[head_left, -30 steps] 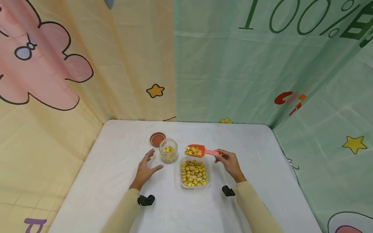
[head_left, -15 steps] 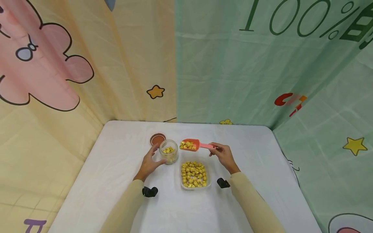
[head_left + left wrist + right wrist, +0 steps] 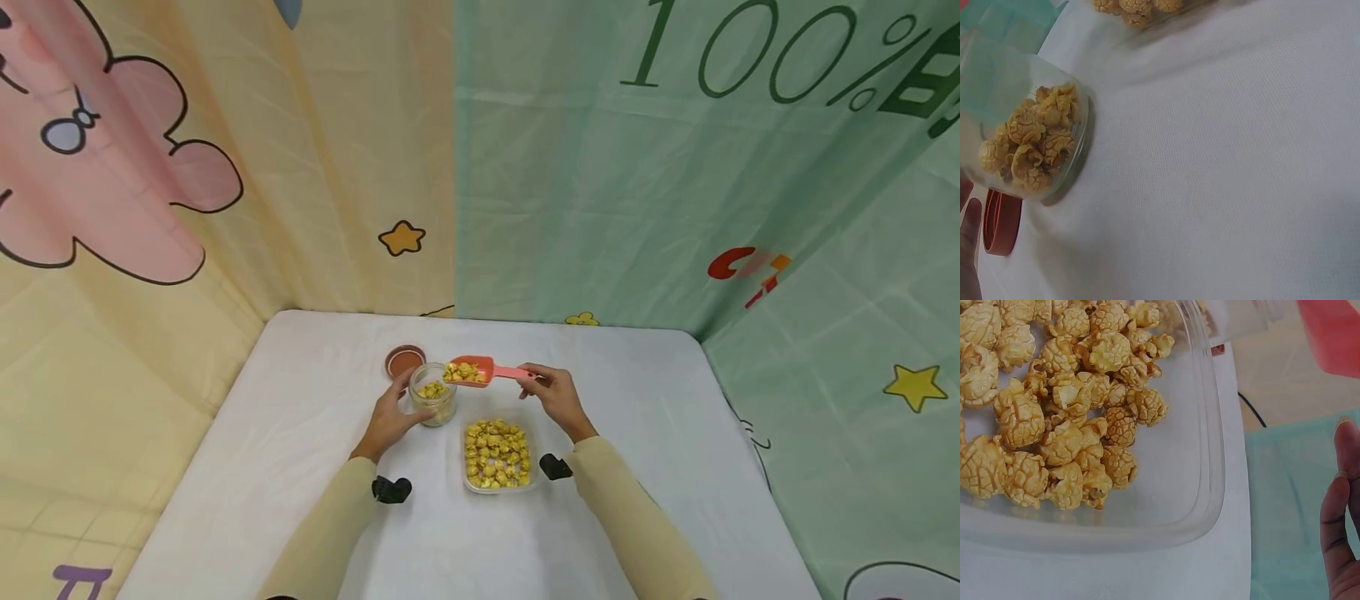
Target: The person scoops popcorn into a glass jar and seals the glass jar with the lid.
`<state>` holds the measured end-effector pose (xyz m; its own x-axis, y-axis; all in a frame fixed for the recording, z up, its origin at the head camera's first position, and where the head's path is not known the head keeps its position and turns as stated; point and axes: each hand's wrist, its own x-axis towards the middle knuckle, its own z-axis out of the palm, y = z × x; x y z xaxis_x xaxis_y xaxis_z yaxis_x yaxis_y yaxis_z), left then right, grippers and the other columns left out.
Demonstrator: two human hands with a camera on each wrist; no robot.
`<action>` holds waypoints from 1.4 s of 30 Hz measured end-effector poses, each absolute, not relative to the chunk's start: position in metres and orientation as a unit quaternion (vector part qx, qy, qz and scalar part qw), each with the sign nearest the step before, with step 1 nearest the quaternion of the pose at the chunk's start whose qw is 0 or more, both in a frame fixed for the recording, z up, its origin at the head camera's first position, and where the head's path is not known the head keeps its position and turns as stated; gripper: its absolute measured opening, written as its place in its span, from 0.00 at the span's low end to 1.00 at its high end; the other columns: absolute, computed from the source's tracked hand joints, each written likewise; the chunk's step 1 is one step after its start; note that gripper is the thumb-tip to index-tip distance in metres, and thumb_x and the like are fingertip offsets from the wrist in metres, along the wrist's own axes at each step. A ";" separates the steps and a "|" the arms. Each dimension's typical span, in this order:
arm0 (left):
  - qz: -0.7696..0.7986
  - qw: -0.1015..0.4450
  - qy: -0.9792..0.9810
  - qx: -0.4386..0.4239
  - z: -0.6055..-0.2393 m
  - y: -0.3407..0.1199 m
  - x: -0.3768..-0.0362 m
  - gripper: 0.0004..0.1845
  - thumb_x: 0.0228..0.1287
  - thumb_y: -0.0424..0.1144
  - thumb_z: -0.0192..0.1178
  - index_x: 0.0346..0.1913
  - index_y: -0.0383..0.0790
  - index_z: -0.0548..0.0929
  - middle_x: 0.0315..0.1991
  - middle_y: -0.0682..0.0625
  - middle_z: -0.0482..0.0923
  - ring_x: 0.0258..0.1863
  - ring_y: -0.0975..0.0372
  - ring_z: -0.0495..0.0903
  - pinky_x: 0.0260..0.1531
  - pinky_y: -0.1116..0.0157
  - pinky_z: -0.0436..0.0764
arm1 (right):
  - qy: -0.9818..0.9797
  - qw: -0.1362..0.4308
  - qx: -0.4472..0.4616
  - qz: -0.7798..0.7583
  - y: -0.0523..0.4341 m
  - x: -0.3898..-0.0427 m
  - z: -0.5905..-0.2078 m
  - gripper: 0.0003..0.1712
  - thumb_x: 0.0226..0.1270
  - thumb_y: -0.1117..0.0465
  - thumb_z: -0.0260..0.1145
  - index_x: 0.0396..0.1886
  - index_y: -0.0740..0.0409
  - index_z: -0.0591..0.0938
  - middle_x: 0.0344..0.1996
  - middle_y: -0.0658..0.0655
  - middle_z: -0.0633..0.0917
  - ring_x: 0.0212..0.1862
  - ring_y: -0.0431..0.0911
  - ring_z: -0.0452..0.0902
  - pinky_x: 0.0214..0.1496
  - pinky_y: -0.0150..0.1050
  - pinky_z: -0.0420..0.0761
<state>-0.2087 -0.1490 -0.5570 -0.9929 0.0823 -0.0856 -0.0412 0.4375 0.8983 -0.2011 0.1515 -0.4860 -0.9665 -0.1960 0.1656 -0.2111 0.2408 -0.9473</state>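
Head view. I see my left hand (image 3: pixel 390 421), just left of centre, with fingers curled round a small glass jar (image 3: pixel 433 404) that stands on the white desk (image 3: pixel 300 467) and holds some popcorn (image 3: pixel 431 389). My right hand (image 3: pixel 553 398) pinches the handle of a coral scoop (image 3: pixel 480 372). The scoop's bowl, loaded with popcorn, is level and sits over the jar's right rim at centre frame. Below the scoop lies a clear tub (image 3: pixel 497 454) of popcorn, just right of the jar. A brown lid (image 3: pixel 404 361) rests behind the jar, toward the upper left of it. Printed cloth (image 3: pixel 675 183) walls the desk in.

Left wrist view. The jar (image 3: pixel 1029 144) fills the left of the frame, popcorn heaped against its glass. One fingertip (image 3: pixel 971 244) shows at the lower left edge, and the lid (image 3: pixel 999 224) lies just beside the jar's base. The tub's edge (image 3: pixel 1147 15) is at the top.

Right wrist view. The tub (image 3: pixel 1204 456) occupies the left and centre, its popcorn gathered at upper left. One finger (image 3: pixel 1342 506) stands at the right edge; a slice of the scoop (image 3: pixel 1335 331) shows at upper right. The grip itself is out of frame here.
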 end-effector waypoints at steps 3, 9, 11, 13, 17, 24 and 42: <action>0.531 0.062 0.845 0.006 -0.557 -0.147 -0.210 0.52 0.49 0.47 0.75 0.74 0.46 0.57 0.72 0.42 0.59 0.70 0.45 0.58 0.68 0.47 0.62 | -0.789 0.001 0.124 0.602 0.147 -0.203 -0.485 0.13 0.67 0.69 0.62 0.48 0.73 0.81 0.30 0.61 0.83 0.32 0.67 0.80 0.42 0.50 0.83; 0.533 0.065 0.844 0.003 -0.559 -0.143 -0.211 0.52 0.49 0.47 0.75 0.75 0.45 0.56 0.72 0.42 0.59 0.70 0.45 0.59 0.68 0.48 0.63 | -0.798 0.000 0.124 0.590 0.144 -0.215 -0.503 0.13 0.68 0.68 0.62 0.49 0.72 0.82 0.31 0.64 0.84 0.32 0.66 0.80 0.37 0.49 0.82; 0.534 0.065 0.843 0.000 -0.559 -0.142 -0.211 0.51 0.50 0.46 0.75 0.75 0.44 0.56 0.72 0.42 0.59 0.71 0.45 0.59 0.69 0.49 0.62 | -0.803 0.004 0.124 0.582 0.144 -0.219 -0.511 0.14 0.68 0.66 0.63 0.48 0.69 0.83 0.31 0.63 0.84 0.32 0.65 0.80 0.32 0.42 0.79; 0.535 0.064 0.843 0.002 -0.559 -0.142 -0.211 0.51 0.51 0.46 0.74 0.75 0.43 0.56 0.72 0.42 0.59 0.71 0.45 0.58 0.69 0.50 0.62 | -0.811 0.011 0.129 0.570 0.143 -0.220 -0.511 0.14 0.67 0.63 0.64 0.48 0.67 0.83 0.30 0.61 0.84 0.31 0.64 0.80 0.29 0.37 0.74; 0.539 0.065 0.840 0.004 -0.558 -0.142 -0.211 0.51 0.51 0.45 0.74 0.75 0.41 0.56 0.73 0.41 0.58 0.71 0.46 0.58 0.69 0.51 0.62 | -0.827 0.026 0.146 0.542 0.142 -0.222 -0.508 0.14 0.67 0.59 0.65 0.46 0.64 0.85 0.28 0.58 0.85 0.28 0.57 0.81 0.28 0.35 0.74; 0.540 0.069 0.839 -0.002 -0.557 -0.142 -0.211 0.51 0.51 0.46 0.74 0.75 0.43 0.56 0.73 0.43 0.58 0.71 0.46 0.58 0.69 0.51 0.63 | -0.866 0.021 0.165 0.472 0.135 -0.225 -0.486 0.13 0.66 0.57 0.65 0.44 0.60 0.86 0.30 0.60 0.85 0.24 0.41 0.79 0.26 0.35 0.75; 0.540 0.054 0.839 0.023 -0.558 -0.146 -0.211 0.50 0.51 0.44 0.74 0.74 0.39 0.57 0.72 0.40 0.60 0.71 0.47 0.59 0.69 0.52 0.63 | -0.908 -0.001 0.178 0.379 0.120 -0.226 -0.447 0.10 0.64 0.60 0.67 0.41 0.61 0.87 0.28 0.54 0.85 0.21 0.39 0.78 0.24 0.33 0.79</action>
<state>-0.2106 -0.1459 -0.5575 -0.9931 0.0969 -0.0665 -0.0203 0.4153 0.9094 -0.2257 0.1198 -0.4467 -0.9369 -0.3234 0.1327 -0.3216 0.6489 -0.6895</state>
